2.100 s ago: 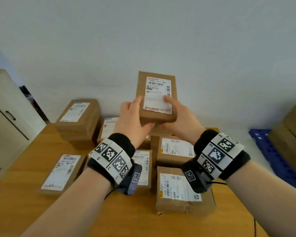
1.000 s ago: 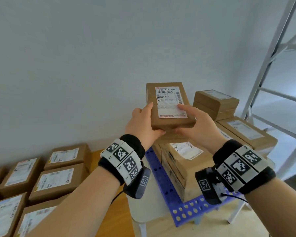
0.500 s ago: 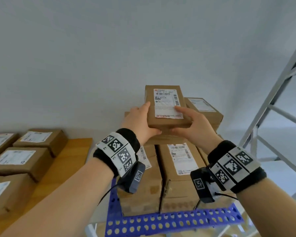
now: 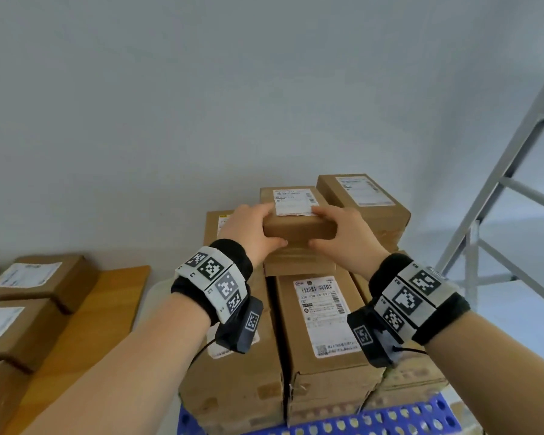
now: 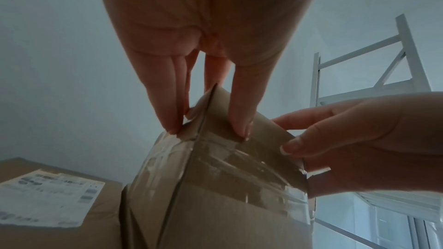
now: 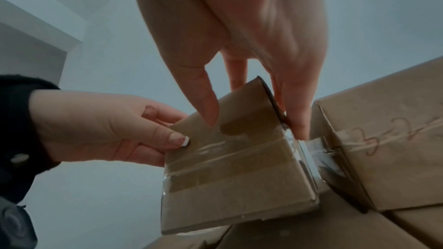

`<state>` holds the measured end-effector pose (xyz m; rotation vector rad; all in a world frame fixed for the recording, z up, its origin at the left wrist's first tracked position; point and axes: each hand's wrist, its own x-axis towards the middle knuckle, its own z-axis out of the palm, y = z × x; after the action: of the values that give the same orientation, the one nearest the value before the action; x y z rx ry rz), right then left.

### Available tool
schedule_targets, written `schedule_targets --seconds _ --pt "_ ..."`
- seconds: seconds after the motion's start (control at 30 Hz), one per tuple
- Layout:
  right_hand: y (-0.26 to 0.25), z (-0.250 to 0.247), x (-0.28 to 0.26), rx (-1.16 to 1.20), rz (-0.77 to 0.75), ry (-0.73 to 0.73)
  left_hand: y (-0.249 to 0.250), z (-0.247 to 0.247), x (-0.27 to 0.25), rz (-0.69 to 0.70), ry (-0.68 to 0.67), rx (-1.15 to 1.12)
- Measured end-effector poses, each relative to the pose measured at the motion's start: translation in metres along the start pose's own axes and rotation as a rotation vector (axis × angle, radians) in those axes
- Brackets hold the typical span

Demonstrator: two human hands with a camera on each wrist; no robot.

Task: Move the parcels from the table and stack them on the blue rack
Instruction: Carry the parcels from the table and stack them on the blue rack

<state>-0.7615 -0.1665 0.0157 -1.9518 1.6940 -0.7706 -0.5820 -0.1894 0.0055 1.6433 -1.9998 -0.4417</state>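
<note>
A small brown parcel [image 4: 299, 226] with a white label is held from both sides, low over the parcel stack [image 4: 321, 321] on the blue rack [image 4: 390, 419]. My left hand [image 4: 252, 233] grips its left end, thumb on the near face and fingers along the side. My right hand [image 4: 339, 232] grips the right end the same way. In the left wrist view the parcel [image 5: 215, 186] shows taped seams under my fingers [image 5: 239, 113]. In the right wrist view the parcel [image 6: 235, 168] sits tilted against a neighbouring parcel [image 6: 383, 149].
More labelled parcels [image 4: 38, 277] lie on the wooden table [image 4: 107, 309] at the left. A taller parcel [image 4: 365, 199] stands just right of the held one. A white metal frame [image 4: 500, 183] rises at the right. A plain wall is behind.
Both hands carried the parcel from over the table rightward to the rack, then lowered it onto the top of the stack. The grip has stayed the same.
</note>
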Motion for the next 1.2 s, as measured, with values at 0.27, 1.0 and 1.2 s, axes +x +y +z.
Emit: schedule_targets --seconds 0.27,1.0,1.2 --pt "0.01 -0.029 0.021 -0.028 -0.027 0.042 0.008 0.018 0.022 -0.003 -0.076 0.115" --pt "0.083 -0.056 0.068 -0.383 0.031 -0.137 0.046 0.043 0.045 -0.189 -0.11 0.311" --pt "0.074 -0.056 0.065 -0.412 0.097 -0.058 0.048 0.043 0.047 -0.203 -0.115 0.324"
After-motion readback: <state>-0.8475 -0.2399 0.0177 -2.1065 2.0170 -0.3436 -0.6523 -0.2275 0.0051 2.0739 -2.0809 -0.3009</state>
